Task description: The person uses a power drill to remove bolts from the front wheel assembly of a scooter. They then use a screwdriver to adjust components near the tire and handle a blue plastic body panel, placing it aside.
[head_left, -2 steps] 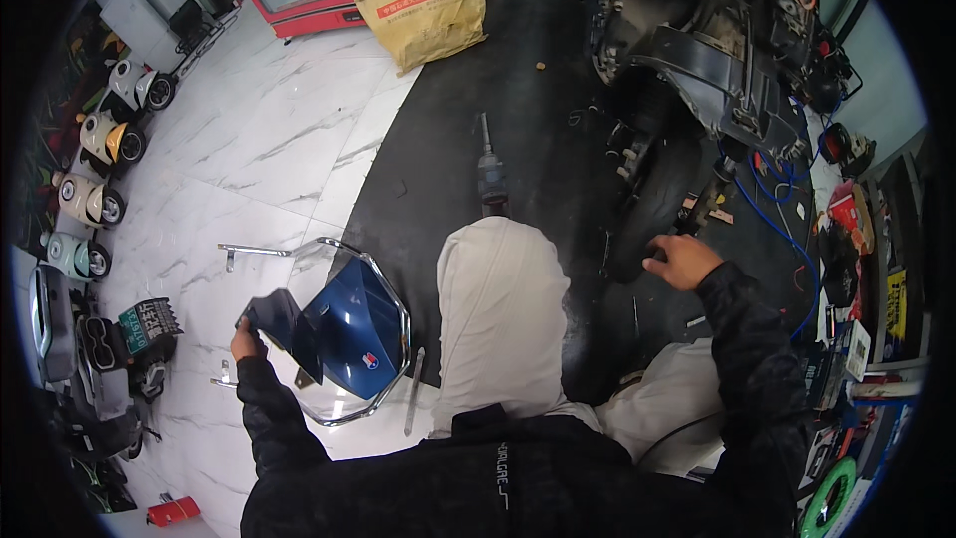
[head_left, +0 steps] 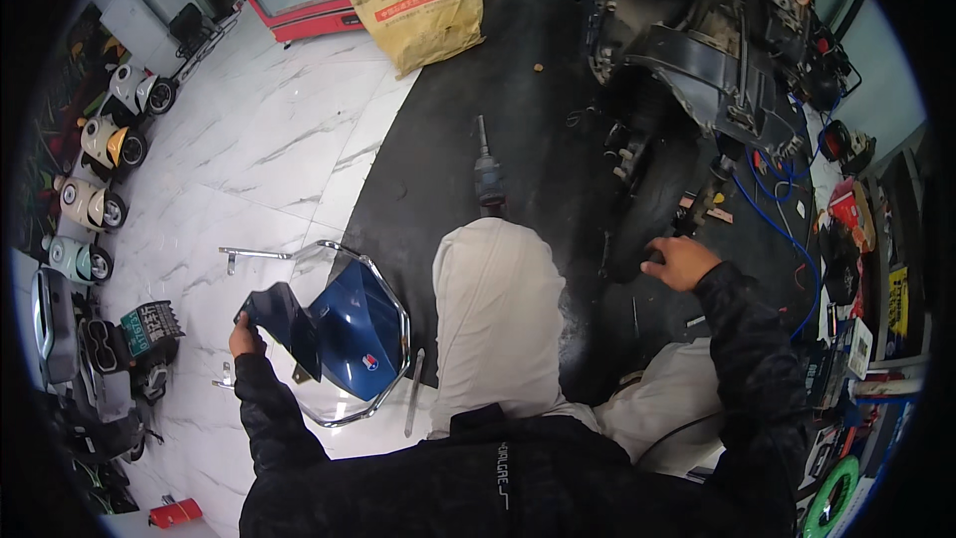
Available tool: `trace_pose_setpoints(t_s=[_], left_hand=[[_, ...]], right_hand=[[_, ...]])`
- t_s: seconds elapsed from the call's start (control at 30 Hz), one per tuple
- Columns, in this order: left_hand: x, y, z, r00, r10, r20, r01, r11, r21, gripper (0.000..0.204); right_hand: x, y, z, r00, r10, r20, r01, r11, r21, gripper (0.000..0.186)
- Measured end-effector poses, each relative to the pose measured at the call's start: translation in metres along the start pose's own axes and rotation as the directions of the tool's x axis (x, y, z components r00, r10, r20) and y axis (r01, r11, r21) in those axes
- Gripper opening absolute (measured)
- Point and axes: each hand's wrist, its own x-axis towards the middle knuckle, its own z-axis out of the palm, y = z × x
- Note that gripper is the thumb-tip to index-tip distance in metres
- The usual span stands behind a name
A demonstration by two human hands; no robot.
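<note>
My left hand (head_left: 244,337) is closed on the outer edge of a dark glossy curved panel (head_left: 284,324), its thumb along the edge. Beside it lies a glossy blue body panel (head_left: 357,331) with a small emblem. A bent chrome tube bar (head_left: 406,324) runs round the panels on the floor. My right hand (head_left: 685,263) hovers by the black tyre (head_left: 645,204) of a partly stripped scooter (head_left: 702,60). Its fingers are curled together, with a small dark thing at the tips that I cannot make out. A power tool (head_left: 488,179) with a long bit lies ahead of my knee.
A flat metal strip (head_left: 414,394) lies by my left leg. Ahead stand a yellow sack (head_left: 423,10) and a red-framed display cabinet (head_left: 309,30). Blue cable (head_left: 787,289) and cluttered shelves (head_left: 891,309) line the right. Small toy-like scooters (head_left: 95,201) stand left, above a fire extinguisher (head_left: 175,512).
The dark panel in my left hand has tilted slightly, showing more of its face. My right hand has hardly moved.
</note>
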Motion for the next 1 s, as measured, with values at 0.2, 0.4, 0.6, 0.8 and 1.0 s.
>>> trace_pose_setpoints(t_s=[0.2, 0.4, 0.6, 0.8, 1.0], left_hand=[[-0.010, 0.050, 0.116, 0.914, 0.390, 0.109, -0.358, 0.649, 0.671, 0.041], [-0.151, 0.193, 0.270, 0.725, 0.612, 0.315, -0.685, 0.687, 0.242, 0.049], [-0.366, 0.286, 0.353, 0.256, 0.809, 0.529, -0.952, 0.306, -0.008, 0.043], [-0.465, 0.288, 0.400, -0.538, 0.647, 0.541, -0.839, -0.476, -0.264, 0.029], [-0.488, 0.252, 0.430, -0.794, 0.227, 0.564, -0.547, -0.671, -0.501, 0.015]], right_hand=[[-0.016, 0.020, 0.001, 0.993, -0.031, -0.115, 0.043, 0.994, 0.100, 0.048], [-0.029, 0.009, -0.008, 0.974, -0.076, -0.215, 0.109, 0.983, 0.147, 0.039], [-0.043, -0.034, -0.040, 0.899, -0.156, -0.408, 0.361, 0.792, 0.493, 0.054], [-0.035, -0.084, -0.125, 0.731, -0.239, -0.640, 0.677, 0.136, 0.723, 0.085], [-0.072, -0.081, -0.156, 0.584, 0.163, -0.796, 0.804, 0.021, 0.594, 0.070]])
